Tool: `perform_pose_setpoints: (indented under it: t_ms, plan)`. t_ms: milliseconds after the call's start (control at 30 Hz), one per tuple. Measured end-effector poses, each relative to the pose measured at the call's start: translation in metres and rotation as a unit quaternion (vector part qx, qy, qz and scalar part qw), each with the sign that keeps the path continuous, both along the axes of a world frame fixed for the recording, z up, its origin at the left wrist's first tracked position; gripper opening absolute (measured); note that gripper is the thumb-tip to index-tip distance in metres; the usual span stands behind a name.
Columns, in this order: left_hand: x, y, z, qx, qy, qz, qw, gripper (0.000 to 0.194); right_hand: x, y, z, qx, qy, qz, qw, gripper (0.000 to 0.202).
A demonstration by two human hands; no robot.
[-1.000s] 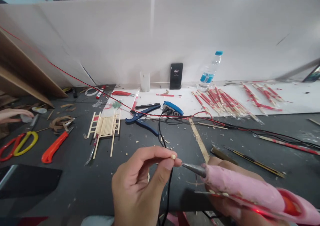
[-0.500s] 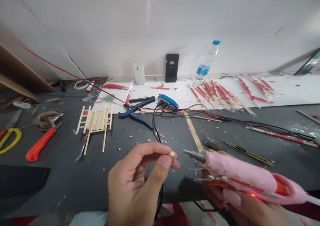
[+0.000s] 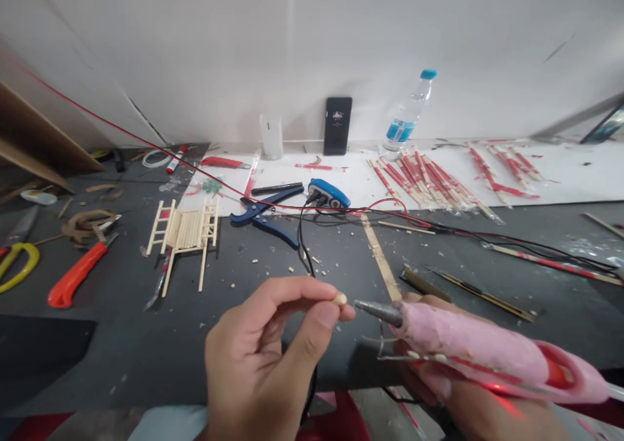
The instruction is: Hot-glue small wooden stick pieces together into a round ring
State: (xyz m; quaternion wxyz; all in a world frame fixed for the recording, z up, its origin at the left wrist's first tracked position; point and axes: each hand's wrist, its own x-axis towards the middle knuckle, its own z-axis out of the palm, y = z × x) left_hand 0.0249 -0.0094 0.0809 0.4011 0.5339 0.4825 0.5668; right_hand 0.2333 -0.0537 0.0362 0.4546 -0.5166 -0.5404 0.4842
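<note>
My left hand (image 3: 258, 366) pinches a small stick piece (image 3: 341, 299) between its fingertips (image 3: 326, 314), just beside the tip (image 3: 377, 311) of the glue gun (image 3: 468, 345) that my right hand (image 3: 480, 392) grips; a slip of either could, I judge, burn me or drop the piece among the scraps (image 3: 255, 261). Beyond, the dark counter (image 3: 166, 356) carries a stick frame (image 3: 190, 229), blue cutter (image 3: 277, 231) and, on a white sheet (image 3: 575, 174), wrapped sticks (image 3: 429, 177), before a pale wall (image 3: 219, 57).

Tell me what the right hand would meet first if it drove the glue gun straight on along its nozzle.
Most likely the small pale piece pinched in the left hand, or the fingers beside it; the nozzle points almost straight at them. Depth is unclear in this one view.
</note>
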Motion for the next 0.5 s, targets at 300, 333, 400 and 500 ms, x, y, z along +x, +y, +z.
perform_pose_setpoints:
  t_ms: [300, 333, 400, 500]
  plan:
    - [0.0004, 0.0000, 0.0005, -0.002, 0.003, 0.018, 1.000, 0.021, -0.0024, -0.0007, 0.0013, -0.015, 0.005, -0.007, 1.000, 0.036]
    - [0.0003, 0.0001, 0.0005, 0.001, 0.007, 0.020, 1.000, 0.021, -0.0023, -0.0005, 0.0010, -0.019, 0.004, -0.012, 1.000, 0.035]
    - [-0.0001, 0.0000, 0.0005, 0.011, 0.012, 0.020, 1.000, 0.021, -0.0021, -0.0002, 0.0006, -0.022, -0.004, -0.003, 1.000, 0.034]
    - [-0.0010, -0.0003, 0.0008, 0.014, 0.015, 0.011, 1.000, 0.024, -0.0033, -0.0012, -0.0005, -0.032, -0.001, -0.014, 0.999, 0.034]
